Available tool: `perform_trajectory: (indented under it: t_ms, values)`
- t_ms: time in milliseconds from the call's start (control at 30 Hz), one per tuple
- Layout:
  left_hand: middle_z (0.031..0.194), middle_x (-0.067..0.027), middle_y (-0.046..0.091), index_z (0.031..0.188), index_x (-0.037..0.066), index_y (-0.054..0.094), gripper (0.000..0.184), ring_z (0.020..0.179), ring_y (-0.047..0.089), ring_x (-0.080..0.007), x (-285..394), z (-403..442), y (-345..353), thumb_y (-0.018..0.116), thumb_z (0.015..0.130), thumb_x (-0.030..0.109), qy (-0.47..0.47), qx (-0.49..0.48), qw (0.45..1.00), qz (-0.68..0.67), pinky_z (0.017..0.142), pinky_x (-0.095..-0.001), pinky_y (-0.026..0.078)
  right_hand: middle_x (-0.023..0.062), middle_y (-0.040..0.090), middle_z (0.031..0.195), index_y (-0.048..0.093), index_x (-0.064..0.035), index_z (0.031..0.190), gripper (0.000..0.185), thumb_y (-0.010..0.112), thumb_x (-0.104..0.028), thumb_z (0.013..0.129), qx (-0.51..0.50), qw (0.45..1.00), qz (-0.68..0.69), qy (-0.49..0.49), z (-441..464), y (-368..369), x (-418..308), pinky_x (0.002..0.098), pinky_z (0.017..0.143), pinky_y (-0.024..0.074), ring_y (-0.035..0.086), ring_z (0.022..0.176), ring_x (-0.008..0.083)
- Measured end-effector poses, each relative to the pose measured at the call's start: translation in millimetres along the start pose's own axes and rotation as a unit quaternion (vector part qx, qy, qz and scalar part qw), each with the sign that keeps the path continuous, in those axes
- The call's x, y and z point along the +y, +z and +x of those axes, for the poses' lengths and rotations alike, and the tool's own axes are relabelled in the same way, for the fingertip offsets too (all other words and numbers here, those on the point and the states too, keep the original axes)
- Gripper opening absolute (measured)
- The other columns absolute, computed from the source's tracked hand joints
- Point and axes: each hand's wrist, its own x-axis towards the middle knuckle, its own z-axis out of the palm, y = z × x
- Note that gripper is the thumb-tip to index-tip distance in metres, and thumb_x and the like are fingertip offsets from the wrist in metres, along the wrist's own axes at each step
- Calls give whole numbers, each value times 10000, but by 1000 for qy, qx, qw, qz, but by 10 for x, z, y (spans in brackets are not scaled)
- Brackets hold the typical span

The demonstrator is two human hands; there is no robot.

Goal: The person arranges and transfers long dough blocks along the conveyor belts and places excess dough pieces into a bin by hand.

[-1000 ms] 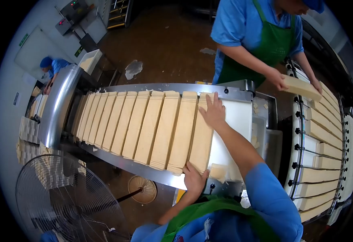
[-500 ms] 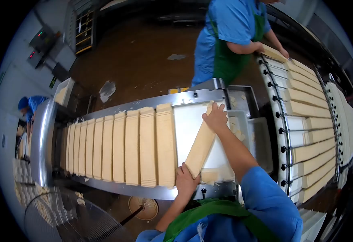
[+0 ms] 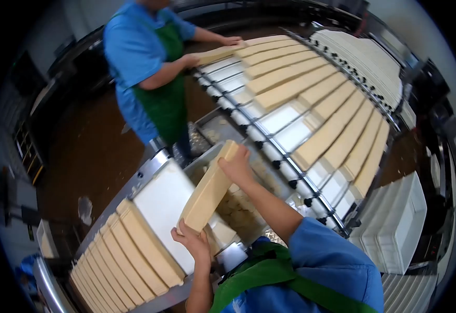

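A long pale-yellow slab (image 3: 208, 189), looking like dough or bean curd, is held slantwise between my two hands. My left hand (image 3: 194, 242) grips its near lower end, with fingers and thumb closed on the sides. My right hand (image 3: 236, 166) is wrapped round its far upper end. Beneath it are the white belt (image 3: 163, 190) of the conveyor and a bin of scraps (image 3: 241, 211). More slabs (image 3: 147, 245) lie side by side on this belt at lower left. A small cut piece (image 3: 223, 232) is near my left hand.
A second conveyor on the right carries rows of slabs (image 3: 316, 148) under thin crossbars, with black knobs along its rail (image 3: 285, 169). Across from me, a co-worker (image 3: 150, 78) in blue and green holds another slab (image 3: 217, 54). White crates (image 3: 395, 224) stand at right.
My hands have lifted the slab off the belt and carried it right, over the scrap bin. The view has turned right toward the second conveyor.
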Motion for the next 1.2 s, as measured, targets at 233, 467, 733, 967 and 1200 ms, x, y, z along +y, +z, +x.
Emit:
perform_trajectory:
  t_ms: [233,467,733,967,1200]
  values:
    - [1395,-270,306,1404,28,303,717,1290,323,-434,1157,493,643,662,783,-3,238,-29,967,-84,1072,-422,294,227,524,1199,427,23,1260,707,521,-509,804,86,980,-134,120,808,-1655,501,509,920,415,529,1078,414]
    - [1301,-173,440,1350,78,446,649,1147,503,-291,1665,730,964,723,766,21,222,-210,939,-159,911,-327,460,215,573,1230,538,39,1219,645,346,-472,877,14,952,-278,131,1793,-2170,1290,489,1033,211,408,1223,357]
    - [1243,-130,456,1313,97,507,618,1043,535,-228,1683,795,1346,732,748,-10,220,-199,939,-174,834,-301,490,247,475,1324,499,44,1248,614,362,-428,881,90,943,-309,83,2067,-2130,1702,462,1061,219,412,1236,354]
    - [1265,-126,439,1315,102,511,615,1047,540,-219,1933,749,1585,722,752,-28,234,-203,940,-147,851,-292,493,169,576,1106,554,19,1145,486,455,-349,844,120,918,-374,49,2091,-2355,1641,477,948,329,506,1087,318]
    - [1262,-153,430,1318,99,511,595,1066,542,-235,2015,791,1890,703,772,-38,232,-233,927,-179,852,-293,497,166,468,1249,539,-28,1213,428,509,-252,850,157,926,-344,-21,1902,-2287,1601,510,992,259,399,1173,324]
